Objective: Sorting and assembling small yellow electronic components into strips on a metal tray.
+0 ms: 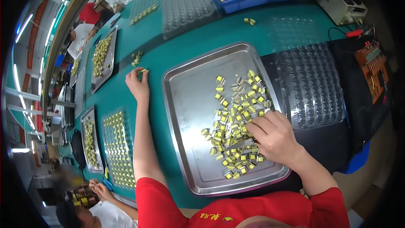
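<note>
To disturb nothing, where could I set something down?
Bare: shiny rectangular metal tray, between its left edge and the small yellow blocks; flat green tabletop between tray and left hand. Crowded: where blocks cluster beside the right hand.

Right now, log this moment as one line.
left hand: holding yellow-taped component | right hand: holding tweezers over steel tray | loose components: mostly tray's right side
</note>
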Action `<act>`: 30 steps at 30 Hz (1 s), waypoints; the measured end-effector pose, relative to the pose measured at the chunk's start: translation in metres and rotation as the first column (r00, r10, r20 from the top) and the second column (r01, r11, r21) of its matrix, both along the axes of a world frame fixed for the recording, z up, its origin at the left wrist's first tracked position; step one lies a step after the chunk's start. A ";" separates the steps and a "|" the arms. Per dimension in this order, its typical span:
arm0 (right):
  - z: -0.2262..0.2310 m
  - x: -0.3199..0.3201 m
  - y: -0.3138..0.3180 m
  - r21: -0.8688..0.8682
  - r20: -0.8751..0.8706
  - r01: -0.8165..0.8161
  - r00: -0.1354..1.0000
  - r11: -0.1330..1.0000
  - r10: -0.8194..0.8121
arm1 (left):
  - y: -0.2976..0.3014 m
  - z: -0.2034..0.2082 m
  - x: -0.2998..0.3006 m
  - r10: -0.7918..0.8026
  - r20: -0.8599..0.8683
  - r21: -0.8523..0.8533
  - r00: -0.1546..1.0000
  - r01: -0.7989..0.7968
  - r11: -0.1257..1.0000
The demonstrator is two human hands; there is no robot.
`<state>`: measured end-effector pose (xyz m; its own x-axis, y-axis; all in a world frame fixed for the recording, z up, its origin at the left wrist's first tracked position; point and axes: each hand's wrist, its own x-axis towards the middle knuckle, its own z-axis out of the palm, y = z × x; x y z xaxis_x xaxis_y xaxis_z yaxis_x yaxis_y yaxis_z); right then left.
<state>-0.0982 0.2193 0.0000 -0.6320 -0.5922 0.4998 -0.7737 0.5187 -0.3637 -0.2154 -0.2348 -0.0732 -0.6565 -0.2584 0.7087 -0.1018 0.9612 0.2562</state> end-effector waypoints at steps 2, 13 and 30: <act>0.002 -0.001 0.003 0.014 0.005 0.011 1.000 1.000 -0.011 | -0.009 -0.002 -0.023 0.013 0.038 0.037 0.999 -0.014 0.999; -0.002 0.000 -0.005 0.020 -0.022 -0.042 0.999 0.999 0.043 | -0.007 0.010 -0.016 -0.057 -0.046 0.077 0.997 0.060 0.995; 0.000 0.004 -0.004 0.037 -0.121 -0.071 0.990 0.997 0.075 | 0.214 0.064 0.105 -0.808 0.330 0.683 0.488 0.468 0.561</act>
<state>-0.0940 0.2149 -0.0001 -0.5223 -0.6517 0.5500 -0.8472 0.4697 -0.2481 -0.1104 -0.0206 -0.0088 -0.9634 0.2589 0.0688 0.2112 0.5757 0.7899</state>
